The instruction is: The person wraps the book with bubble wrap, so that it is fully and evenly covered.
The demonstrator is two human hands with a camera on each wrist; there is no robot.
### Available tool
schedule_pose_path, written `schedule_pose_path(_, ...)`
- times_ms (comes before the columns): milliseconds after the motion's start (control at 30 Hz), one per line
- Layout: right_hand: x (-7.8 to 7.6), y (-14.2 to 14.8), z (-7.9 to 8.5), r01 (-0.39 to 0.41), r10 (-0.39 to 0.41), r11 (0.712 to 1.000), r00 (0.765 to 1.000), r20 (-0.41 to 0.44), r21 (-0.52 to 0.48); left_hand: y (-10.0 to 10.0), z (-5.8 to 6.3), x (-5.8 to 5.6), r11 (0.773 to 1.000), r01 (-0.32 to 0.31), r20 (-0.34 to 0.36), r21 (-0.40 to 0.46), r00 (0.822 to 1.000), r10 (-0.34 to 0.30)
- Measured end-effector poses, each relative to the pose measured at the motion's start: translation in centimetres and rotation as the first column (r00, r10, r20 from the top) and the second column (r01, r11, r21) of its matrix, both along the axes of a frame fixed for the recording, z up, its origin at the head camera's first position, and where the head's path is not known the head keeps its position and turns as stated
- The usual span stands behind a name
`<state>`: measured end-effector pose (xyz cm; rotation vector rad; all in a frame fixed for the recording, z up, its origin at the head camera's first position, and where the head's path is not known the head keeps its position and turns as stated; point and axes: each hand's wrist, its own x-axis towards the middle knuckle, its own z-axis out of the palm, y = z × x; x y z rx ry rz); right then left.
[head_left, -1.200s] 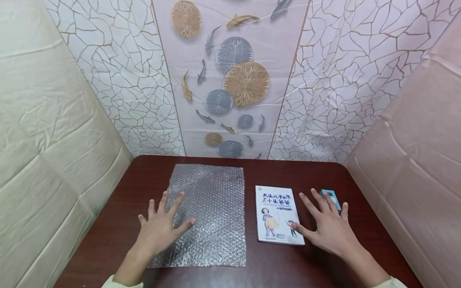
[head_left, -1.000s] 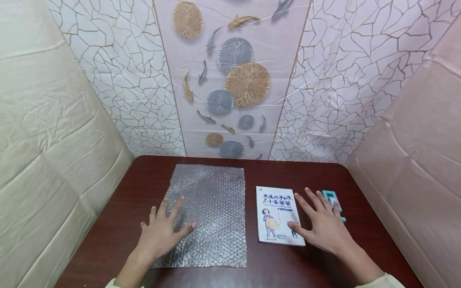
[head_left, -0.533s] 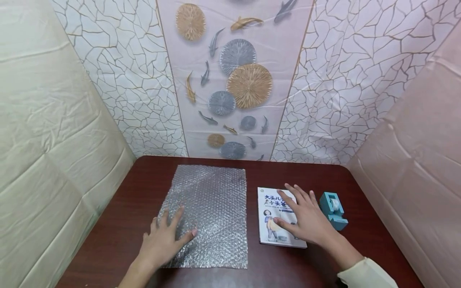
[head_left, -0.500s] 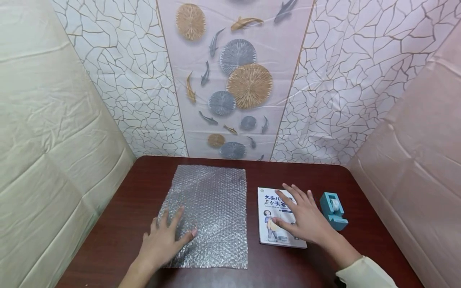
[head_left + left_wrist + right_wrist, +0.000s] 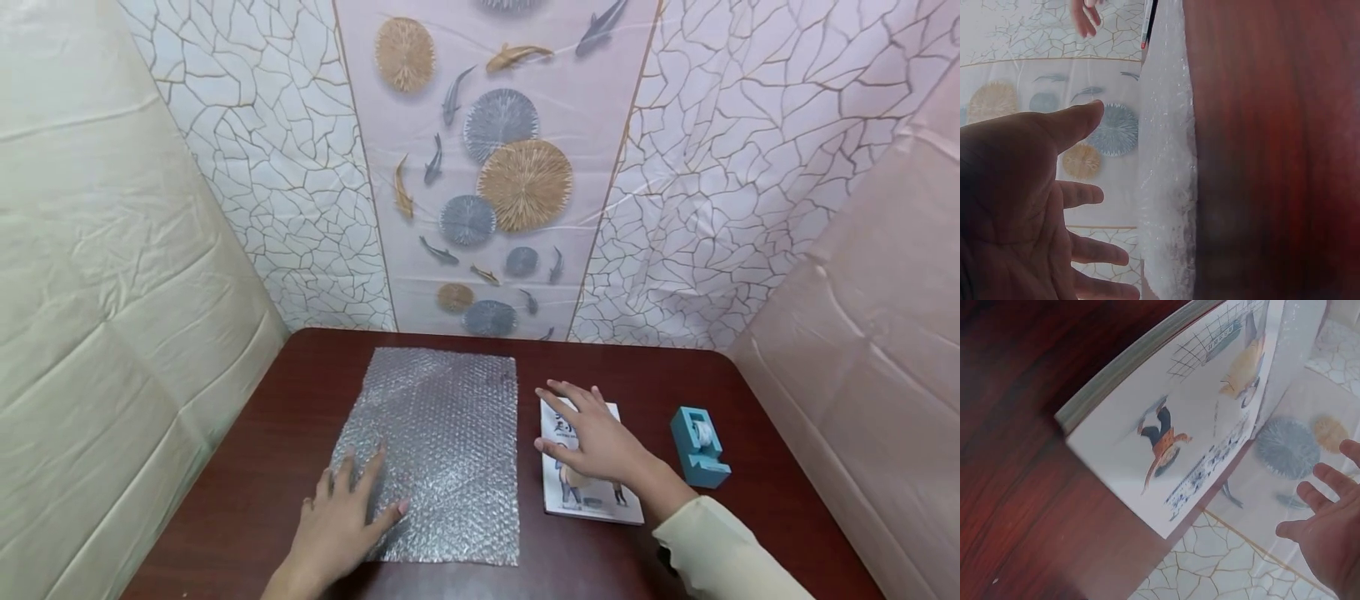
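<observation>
Since the earlier frames, the right hand (image 5: 600, 437) has swung inward over the book (image 5: 588, 499), baring the teal tape dispenser (image 5: 699, 450) at its outer side. The left hand (image 5: 333, 525) stays above the bubble wrap (image 5: 450, 450). Both hands are apart, fingers spread. Only the right wrist view reveals air between that hand and the cover.

A dark reddish-brown table (image 5: 285, 433) with rounded far corners fills the lower part of the head view. Left of the frame's centre, a sheet of bubble wrap (image 5: 450, 450) lies spread out on it. Right of centre, a white book (image 5: 596, 502) lies face up; farther right sits a teal tape dispenser (image 5: 693, 457).
</observation>
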<state>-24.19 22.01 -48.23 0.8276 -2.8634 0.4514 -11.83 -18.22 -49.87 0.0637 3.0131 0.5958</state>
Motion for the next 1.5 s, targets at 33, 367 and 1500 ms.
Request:
schedule_pose_path(33, -0.3, -0.2, -0.2, -0.005, 0.005, 1.0, 1.0, 0.009, 0.001, 0.0, -0.1, 0.1, 1.0, -0.002, 0.004, 0.0, 1.0, 0.002)
schedule_pose_path(367, -3.6, -2.5, -1.3, -0.005, 0.006, 1.0, 0.997, 0.08, -0.005, 0.6, -0.8, 1.8, 0.996, -0.019, -0.01, -0.093, 1.0, 0.018)
schedule_pose_path(1500, -10.1, -7.0, -4.5, 0.009, -0.025, 0.997, 0.977, 0.21, 0.076, 0.7, -3.5, 2.8, 0.979, -0.117, 0.093, -0.164, 0.987, 0.134)
